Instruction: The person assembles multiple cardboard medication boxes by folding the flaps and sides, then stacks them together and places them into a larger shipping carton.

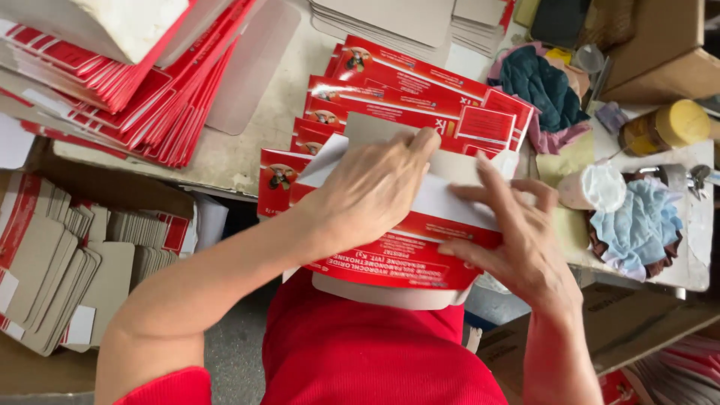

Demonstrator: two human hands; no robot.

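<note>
A flat red-and-white printed carton blank (397, 259) lies at the near edge of the worktable, over my lap. My left hand (371, 187) presses down on its white and grey upper flap, fingers pointing away from me. My right hand (517, 232) holds the blank's right edge, fingers spread across the white panel and the red panel. Under and beyond the blank sits a fanned stack of the same red cartons (409, 94).
A big pile of red carton blanks (127, 75) fills the left of the table (255, 142). Folded grey cartons stand in a box (67, 262) at lower left. Cloths (540, 86), a yellow-lidded jar (667, 127) and a blue rag (637, 217) crowd the right.
</note>
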